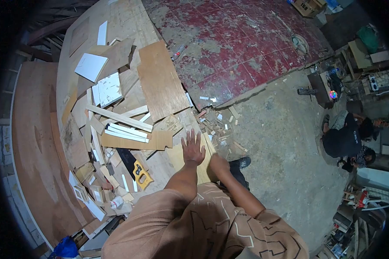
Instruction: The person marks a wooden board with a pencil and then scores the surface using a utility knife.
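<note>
My left hand (192,148) lies flat with its fingers spread on a pale plywood board (179,157) at the near edge of the workbench. My right hand (218,165) is closed around that board's right edge, just beside the left hand. A handsaw with a yellow and black handle (136,169) rests on the bench to the left of my left arm. A notched plywood piece (134,140) with white strips on it sits just beyond the board.
The workbench (73,86) is heaped with plywood offcuts, white panels (91,67) and a large brown sheet (160,81). Wood scraps (220,125) litter the concrete floor. A person (348,138) crouches at the right. My shoe (242,163) shows below the bench edge.
</note>
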Tool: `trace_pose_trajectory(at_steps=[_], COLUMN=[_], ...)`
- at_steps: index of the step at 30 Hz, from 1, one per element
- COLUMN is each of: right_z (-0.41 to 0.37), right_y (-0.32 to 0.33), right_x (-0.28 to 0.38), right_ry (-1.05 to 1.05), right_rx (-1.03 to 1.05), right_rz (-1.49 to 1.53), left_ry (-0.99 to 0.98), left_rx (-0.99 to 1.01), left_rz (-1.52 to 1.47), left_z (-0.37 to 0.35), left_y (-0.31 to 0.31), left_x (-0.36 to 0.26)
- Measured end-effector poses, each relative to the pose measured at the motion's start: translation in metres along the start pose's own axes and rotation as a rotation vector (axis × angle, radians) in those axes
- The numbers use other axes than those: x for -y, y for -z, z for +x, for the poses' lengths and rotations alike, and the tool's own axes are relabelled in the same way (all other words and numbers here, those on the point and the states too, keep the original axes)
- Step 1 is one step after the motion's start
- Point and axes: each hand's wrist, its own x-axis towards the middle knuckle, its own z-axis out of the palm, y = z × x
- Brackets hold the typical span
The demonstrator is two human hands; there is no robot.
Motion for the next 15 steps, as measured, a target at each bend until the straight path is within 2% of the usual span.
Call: trace_pose_trajectory(at_steps=[4,7,11,12,14,15], right_z=[-0.077,-0.079,0.016,0.05,0.067,0.064], right_y=[0.02,0.027,0.001,-0.017,0.009,0.006], right_x=[-0.015,-0.016,-0.005,-0.003,0.026,0.028], right_ry=[-0.064,-0.021,0.083,0.06,0.042,0.047], right_rx=[0.109,0.085,0.101,0.039,0.185,0.186], right_rz=[-0.015,-0.003,-0.065,-0.026,-0.07,-0.064], left_ry=[-0.036,-0.028,-0.016,-0.016,-0.008,-0.003], left_rx=[-0.071,-0.06,-0.05,-0.054,-0.063,-0.053], left_rz=[-0.074,-0.071,-0.056,-0.066,-0.068,-0.065], left_z=[-0.001,0.0,-0.001,-0.001,0.001,0.0], left_y=[-0.002,-0.004,0.0,-0.002,-0.001,-0.001], left_x=[0.002,0.002,0.0,0.0,0.001,0.001])
